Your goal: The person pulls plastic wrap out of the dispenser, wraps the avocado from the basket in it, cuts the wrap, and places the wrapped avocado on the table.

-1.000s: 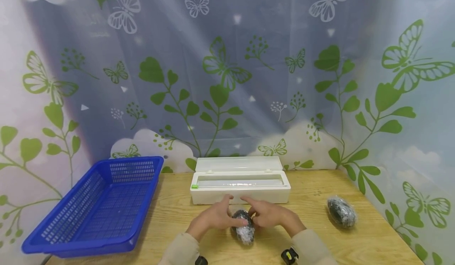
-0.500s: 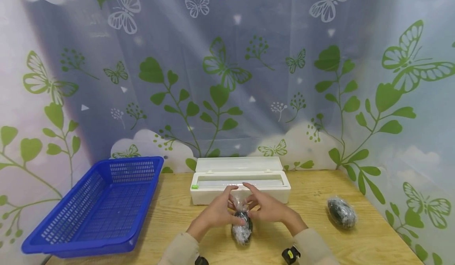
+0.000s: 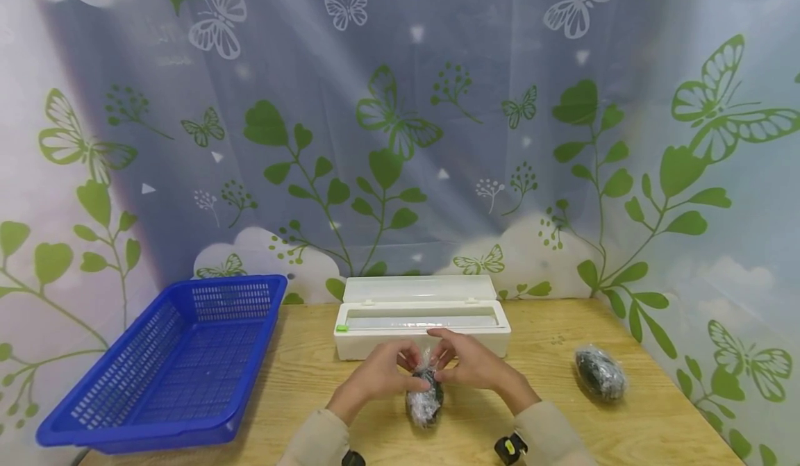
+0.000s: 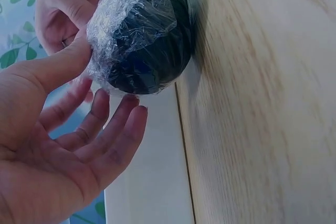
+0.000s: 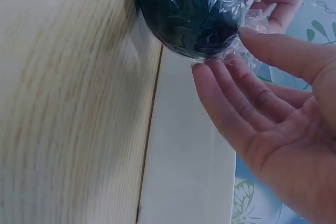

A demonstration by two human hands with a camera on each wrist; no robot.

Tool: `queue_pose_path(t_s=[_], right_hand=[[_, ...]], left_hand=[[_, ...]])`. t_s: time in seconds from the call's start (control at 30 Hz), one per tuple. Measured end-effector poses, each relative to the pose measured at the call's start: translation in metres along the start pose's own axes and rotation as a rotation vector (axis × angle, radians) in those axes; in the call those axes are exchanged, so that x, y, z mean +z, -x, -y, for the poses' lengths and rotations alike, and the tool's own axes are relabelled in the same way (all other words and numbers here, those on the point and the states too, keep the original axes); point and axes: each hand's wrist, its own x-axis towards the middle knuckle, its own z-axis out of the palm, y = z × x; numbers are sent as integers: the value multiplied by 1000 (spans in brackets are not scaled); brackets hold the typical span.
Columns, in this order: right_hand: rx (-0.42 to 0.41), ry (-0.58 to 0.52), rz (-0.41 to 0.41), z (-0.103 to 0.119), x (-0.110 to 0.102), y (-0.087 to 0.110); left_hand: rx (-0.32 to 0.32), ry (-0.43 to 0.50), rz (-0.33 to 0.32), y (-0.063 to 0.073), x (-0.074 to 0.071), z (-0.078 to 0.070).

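Note:
A dark oval object (image 3: 425, 409), loosely covered in clear cling film (image 5: 257, 20), lies on the table in front of the white box. Its exact kind cannot be told through the film. From the left, my left hand (image 3: 378, 371) has its thumb on top of the object and its curled fingers at the far end. My right hand (image 3: 480, 367) pinches the gathered film at that same end between thumb and fingers. In the left wrist view, crumpled film covers one side of the dark object (image 4: 149, 40), and the left fingertips touch its lower edge.
The white cling film box (image 3: 356, 345) stands open behind the hands, its lid tilted back and a roll (image 3: 419, 321) inside. A blue mesh basket (image 3: 137, 437) sits at the left. Another film-wrapped dark oval (image 3: 601, 374) lies at the right, near the patterned curtain (image 3: 737, 258).
Both hands first lifted a tuft of film at the object's far end, fingers spread. Now the fingers have drawn in closer and gathered that film. The object has hardly shifted.

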Motion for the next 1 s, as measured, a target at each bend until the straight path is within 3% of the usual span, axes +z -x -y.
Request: queue_pose_path(t_s=[0.17, 0.37, 0.6, 0.67, 0.93, 1.0], right_hand=[[-42, 29, 17, -1, 0, -1], [-38, 2, 30, 3, -1, -1], [-135, 19, 42, 4, -1, 0], [-163, 12, 52, 4, -2, 1], [-157, -14, 83, 1, -4, 1], [-154, -23, 90, 1, -4, 1]], left_hand=[[3, 7, 16, 1, -1, 1], [-8, 14, 32, 3, -4, 1], [-80, 169, 81, 4, -6, -2], [-85, 176, 102, 5, -7, -2], [-24, 39, 152, 5, -12, -2], [-30, 57, 159, 5, -12, -1]])
